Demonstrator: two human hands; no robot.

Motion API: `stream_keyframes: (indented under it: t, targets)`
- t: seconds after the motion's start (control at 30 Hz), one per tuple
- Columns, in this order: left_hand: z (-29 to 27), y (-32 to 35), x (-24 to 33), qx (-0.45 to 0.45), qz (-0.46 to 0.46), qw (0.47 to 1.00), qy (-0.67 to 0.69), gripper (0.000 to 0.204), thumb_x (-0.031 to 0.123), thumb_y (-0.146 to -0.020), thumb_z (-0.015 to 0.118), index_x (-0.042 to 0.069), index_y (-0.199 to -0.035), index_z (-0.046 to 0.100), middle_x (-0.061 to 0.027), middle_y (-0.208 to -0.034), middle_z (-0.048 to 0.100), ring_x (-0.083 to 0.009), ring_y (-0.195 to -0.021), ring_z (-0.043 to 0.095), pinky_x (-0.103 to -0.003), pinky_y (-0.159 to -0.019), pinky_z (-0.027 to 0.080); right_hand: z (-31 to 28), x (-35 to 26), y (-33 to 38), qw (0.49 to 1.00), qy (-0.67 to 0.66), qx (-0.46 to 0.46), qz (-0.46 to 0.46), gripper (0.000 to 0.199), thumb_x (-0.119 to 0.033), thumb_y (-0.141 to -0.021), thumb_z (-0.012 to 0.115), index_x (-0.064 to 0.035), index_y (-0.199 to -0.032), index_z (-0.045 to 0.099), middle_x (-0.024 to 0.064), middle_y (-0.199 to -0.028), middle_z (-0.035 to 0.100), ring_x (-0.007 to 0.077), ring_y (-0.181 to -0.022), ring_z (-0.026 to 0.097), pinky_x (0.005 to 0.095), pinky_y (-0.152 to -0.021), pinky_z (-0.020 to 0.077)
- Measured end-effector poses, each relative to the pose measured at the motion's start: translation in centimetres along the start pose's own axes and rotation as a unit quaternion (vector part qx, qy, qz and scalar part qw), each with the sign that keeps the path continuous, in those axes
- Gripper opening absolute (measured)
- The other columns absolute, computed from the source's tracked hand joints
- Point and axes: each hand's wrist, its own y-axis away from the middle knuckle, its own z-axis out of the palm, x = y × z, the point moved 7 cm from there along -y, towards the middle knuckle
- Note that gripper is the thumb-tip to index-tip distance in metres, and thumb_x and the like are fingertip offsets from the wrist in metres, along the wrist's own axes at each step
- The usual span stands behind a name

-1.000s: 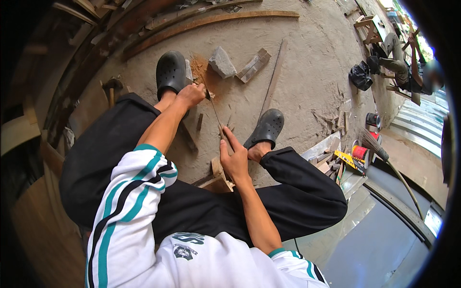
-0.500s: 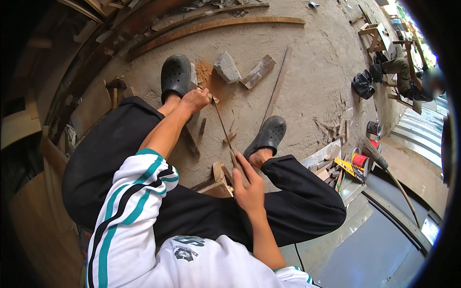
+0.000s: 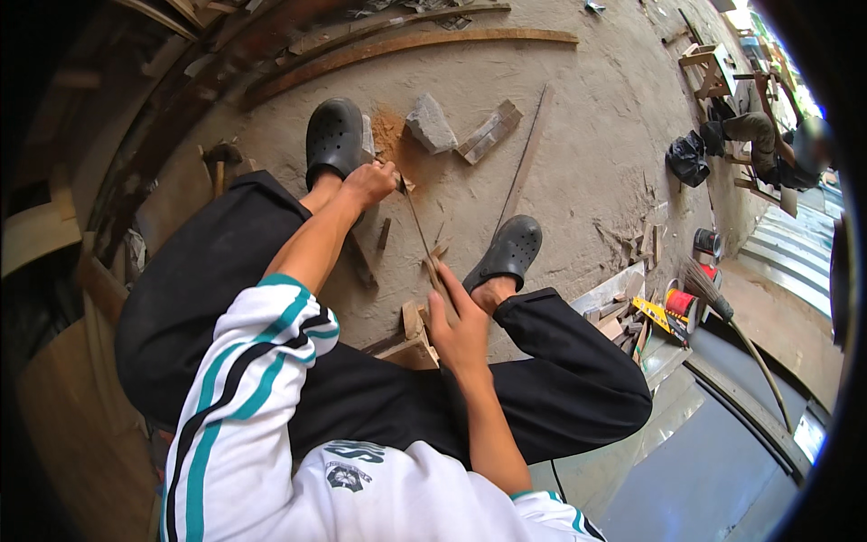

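Observation:
My right hand is closed around the wooden handle of a saw-like tool. Its long, thin, dark blade shows almost edge-on and slants up and left toward my left hand. Beside my left shoe, my left hand is closed low over the floor at the blade's far end. A small pale bit shows by its fingertips; what it grips is mostly hidden. Orange-brown dust lies just beyond that hand. My dark clogs stand either side, the left one against a pale block, the right one near the tool's handle.
Beyond my hands lie a grey stone block, a brick-like piece and a long thin strip. A hammer is at left. At right are wood scraps, cans and a broom. Another person sits far right.
My right hand has slid forward and slightly left with the tool, so less blade shows between my hands. My left hand stays nearly in place.

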Motion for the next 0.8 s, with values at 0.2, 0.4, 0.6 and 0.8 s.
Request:
stream_keyframes:
  t: [0.2,0.4,0.6,0.8]
  targets:
    - [-0.1,-0.8,1.2,-0.001,0.005,1.0,0.001,0.011,0.006,-0.077,0.06,-0.002,-0.074,0.067,-0.0151,-0.089,0.061,-0.0301,-0.082,0.069,-0.034,-0.065,0.059,0.5,1.3,-1.1,1.0,0.0,0.007,0.008,0.039,-0.012,-0.092,0.059,-0.0022,-0.129,0.057,0.0205,-0.117,0.066,0.0256,-0.108,0.065,0.0303,-0.094,0.0461]
    - [0.3,0.2,-0.5,-0.011,-0.016,0.999,-0.028,0.011,0.006,-0.077,0.06,-0.001,-0.074,0.068,-0.0142,-0.087,0.061,-0.0296,-0.082,0.069,-0.035,-0.066,0.059,-2.0,-0.5,2.8,1.0,-0.024,-0.004,-0.012,0.038,-0.011,-0.093,0.058,-0.0008,-0.13,0.057,0.0196,-0.118,0.066,0.0234,-0.109,0.064,0.0296,-0.094,0.0457]
    - [0.4,0.2,0.0,0.01,0.005,1.0,-0.013,0.011,0.007,-0.077,0.06,0.0,-0.074,0.069,-0.0142,-0.087,0.061,-0.0296,-0.082,0.068,-0.035,-0.067,0.058,0.4,1.4,-0.6,0.999,-0.015,-0.003,-0.029,0.038,-0.009,-0.093,0.057,0.0019,-0.129,0.056,0.0204,-0.119,0.065,0.0256,-0.112,0.063,0.0309,-0.096,0.045]
    - [-0.6,-0.8,1.3,-0.019,-0.003,1.0,0.007,0.012,0.007,-0.077,0.06,0.001,-0.076,0.07,-0.0136,-0.088,0.062,-0.0291,-0.081,0.068,-0.035,-0.066,0.058,2.0,4.1,-1.9,0.999,-0.028,0.02,-0.001,0.039,-0.01,-0.092,0.059,-0.0001,-0.129,0.057,0.0196,-0.121,0.065,0.0253,-0.114,0.062,0.0311,-0.097,0.0449]
